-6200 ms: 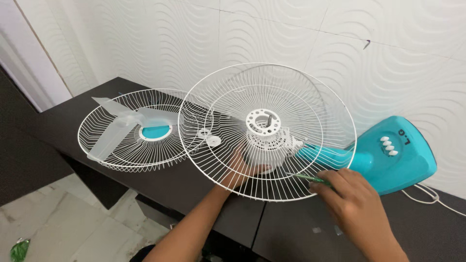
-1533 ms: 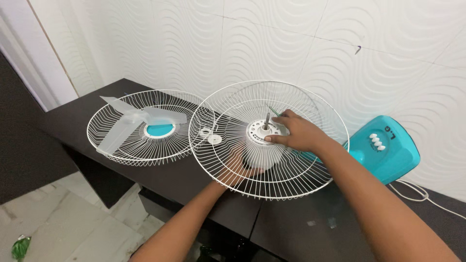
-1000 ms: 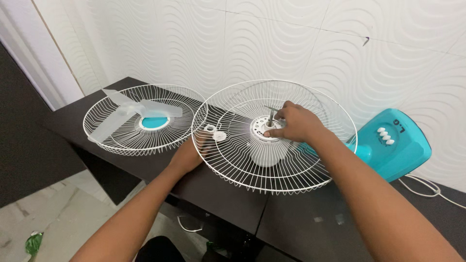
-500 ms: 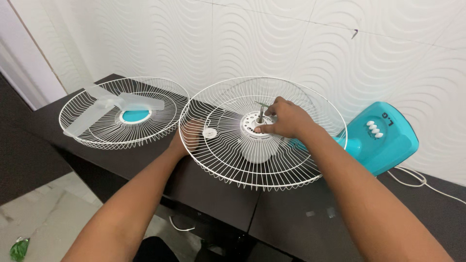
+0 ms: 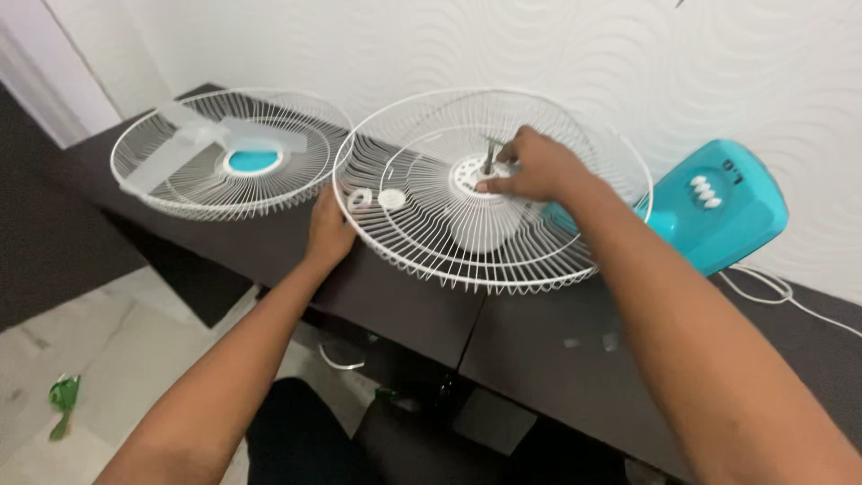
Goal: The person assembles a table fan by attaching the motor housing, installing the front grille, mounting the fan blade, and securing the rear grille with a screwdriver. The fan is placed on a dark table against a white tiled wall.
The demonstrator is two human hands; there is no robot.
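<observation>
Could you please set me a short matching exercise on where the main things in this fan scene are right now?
Things:
1. left hand
2. right hand
3. clear fan blade
4. turquoise fan base

Places:
A. lying in the wire guard on the left of the table
B. at the white hub in the middle of the near guard
C. on the dark table by the wall, at the right
D. at the left rim of the near guard

Pairs: 1-D, 2-B, 3-A, 4-C
</observation>
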